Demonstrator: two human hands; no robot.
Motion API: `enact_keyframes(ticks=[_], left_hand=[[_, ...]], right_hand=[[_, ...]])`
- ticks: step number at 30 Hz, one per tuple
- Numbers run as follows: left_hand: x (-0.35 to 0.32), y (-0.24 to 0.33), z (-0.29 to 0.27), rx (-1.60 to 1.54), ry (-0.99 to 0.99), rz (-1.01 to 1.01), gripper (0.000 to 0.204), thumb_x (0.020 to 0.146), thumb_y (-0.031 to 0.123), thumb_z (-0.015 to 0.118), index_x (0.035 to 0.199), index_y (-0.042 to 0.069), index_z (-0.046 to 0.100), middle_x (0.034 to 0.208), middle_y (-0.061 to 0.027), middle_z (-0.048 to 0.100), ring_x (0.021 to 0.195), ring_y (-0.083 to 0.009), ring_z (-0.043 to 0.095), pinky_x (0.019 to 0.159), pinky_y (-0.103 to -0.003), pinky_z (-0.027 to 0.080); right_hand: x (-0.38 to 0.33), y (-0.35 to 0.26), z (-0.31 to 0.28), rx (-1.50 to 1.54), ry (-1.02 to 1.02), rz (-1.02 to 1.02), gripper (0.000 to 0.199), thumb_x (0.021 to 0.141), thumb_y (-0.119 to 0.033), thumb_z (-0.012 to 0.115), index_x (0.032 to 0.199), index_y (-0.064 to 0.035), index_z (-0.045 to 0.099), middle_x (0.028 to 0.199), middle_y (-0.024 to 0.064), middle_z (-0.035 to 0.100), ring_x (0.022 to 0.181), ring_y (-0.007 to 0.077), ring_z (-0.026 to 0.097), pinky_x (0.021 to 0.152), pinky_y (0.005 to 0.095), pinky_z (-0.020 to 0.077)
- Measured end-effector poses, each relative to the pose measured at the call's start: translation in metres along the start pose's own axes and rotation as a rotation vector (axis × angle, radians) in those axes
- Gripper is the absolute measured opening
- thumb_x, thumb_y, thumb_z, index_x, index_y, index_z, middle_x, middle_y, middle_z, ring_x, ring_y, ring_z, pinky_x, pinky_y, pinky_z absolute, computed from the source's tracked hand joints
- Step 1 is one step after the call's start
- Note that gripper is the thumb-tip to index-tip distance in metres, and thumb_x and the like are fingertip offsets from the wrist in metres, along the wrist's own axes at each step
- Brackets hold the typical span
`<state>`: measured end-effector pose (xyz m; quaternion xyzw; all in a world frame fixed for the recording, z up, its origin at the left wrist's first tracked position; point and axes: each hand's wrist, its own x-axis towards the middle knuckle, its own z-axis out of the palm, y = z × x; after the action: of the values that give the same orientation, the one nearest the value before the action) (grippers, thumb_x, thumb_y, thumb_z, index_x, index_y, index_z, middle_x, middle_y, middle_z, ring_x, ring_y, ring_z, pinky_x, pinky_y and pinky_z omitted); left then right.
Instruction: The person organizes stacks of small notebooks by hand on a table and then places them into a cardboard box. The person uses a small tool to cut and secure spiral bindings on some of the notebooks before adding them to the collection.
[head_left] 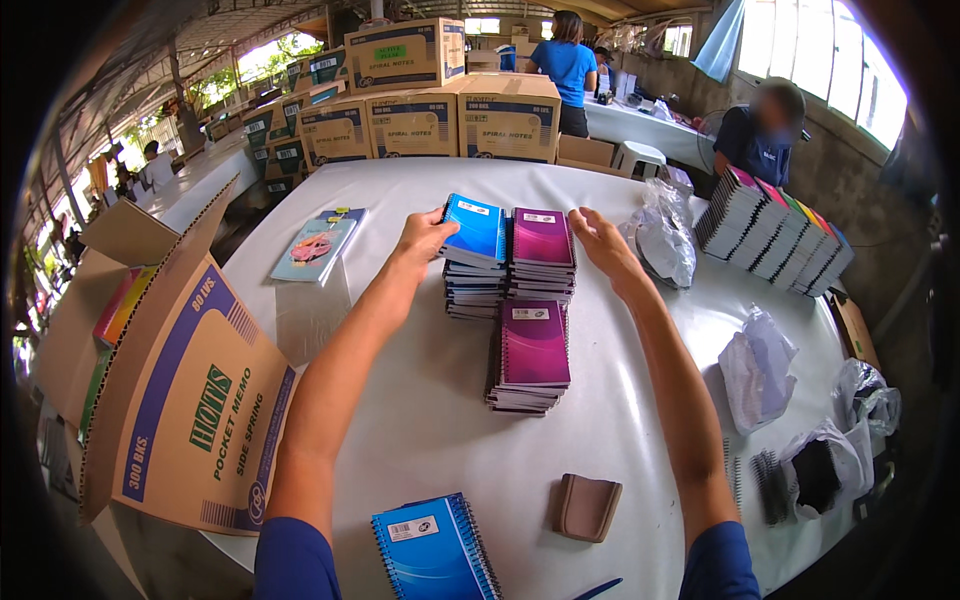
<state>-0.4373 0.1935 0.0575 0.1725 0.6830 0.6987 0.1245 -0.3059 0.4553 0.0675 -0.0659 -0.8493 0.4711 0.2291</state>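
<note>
The stacked spiral notebooks (535, 345) look glossy — the tabletop (622, 430) smooth and shiny, the open carton (195, 400) matt corrugated cardboard, the clear bag (670, 235) crinkled plastic.

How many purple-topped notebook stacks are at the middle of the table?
2: the far stack, beside the right hand, and the near stack, closer to the person. None appears hidden there.

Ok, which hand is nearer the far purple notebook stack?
Right: right hand beside the right edge of the far purple stack; left hand farther, on its left, gripping a blue spiral notebook.
</note>
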Motion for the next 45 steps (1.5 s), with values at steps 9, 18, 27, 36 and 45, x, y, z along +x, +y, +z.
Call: enact_keyframes(ticks=[9,18,27,36,45], left_hand=[[-0.001,-0.018,-0.015,0.198,-0.018,-0.060,0.074,0.092,0.031,0.062,0.151,0.002,0.029,0.141,-0.0138,0.049,0.131,-0.0210,0.042,0.108,-0.039,0.031],[-0.248,-0.014,-0.071,0.105,0.074,0.097,0.079,0.099,0.055,0.042,0.153,0.003,0.017,0.160,-0.0167,0.015,0.149,-0.0256,0.011,0.118,-0.039,0.011],[-0.508,-0.089,-0.017,0.997,-0.073,-0.115,0.111,0.070,0.046,0.078,0.153,0.003,0.018,0.157,-0.0175,0.024,0.147,-0.0362,0.017,0.119,-0.051,0.010],[-0.413,-0.109,-0.028,1.125,-0.056,0.006,0.083,0.074,0.048,0.075,0.142,0.011,0.044,0.152,-0.0143,0.036,0.143,-0.0288,0.028,0.112,-0.062,0.019],[-0.242,-0.127,-0.083,1.211,-0.183,-0.041,0.091,0.070,0.051,0.079,0.147,0.022,0.039,0.153,-0.0091,0.036,0.144,-0.0287,0.026,0.111,-0.064,0.019]], right_hand=[[-0.003,0.004,0.046,0.268,-0.246,0.073,0.082,0.100,-0.048,0.047,0.152,0.0033,0.009,0.156,0.0204,0.025,0.143,0.0260,0.026,0.117,0.0323,0.0174],[-0.235,-0.032,0.001,-0.109,-0.180,-0.136,0.040,0.089,0.001,0.062,0.127,-0.0018,0.051,0.119,0.0140,0.056,0.113,0.0250,0.057,0.098,0.0342,0.0454],[-0.438,-0.039,0.072,-0.001,-0.662,-0.131,0.085,0.072,-0.004,0.078,0.144,-0.0005,0.033,0.138,0.0244,0.041,0.128,0.0398,0.042,0.106,0.0441,0.0412],[-0.367,-0.033,0.129,-0.023,-0.383,-0.246,0.064,0.073,0.010,0.059,0.134,0.0053,0.039,0.124,0.0273,0.046,0.116,0.0453,0.044,0.098,0.0492,0.0416],[-0.281,-0.041,0.097,0.005,-0.245,-0.067,0.030,0.076,0.012,0.057,0.101,0.0035,0.070,0.076,0.0150,0.068,0.067,0.0223,0.066,0.060,0.0358,0.0544]])
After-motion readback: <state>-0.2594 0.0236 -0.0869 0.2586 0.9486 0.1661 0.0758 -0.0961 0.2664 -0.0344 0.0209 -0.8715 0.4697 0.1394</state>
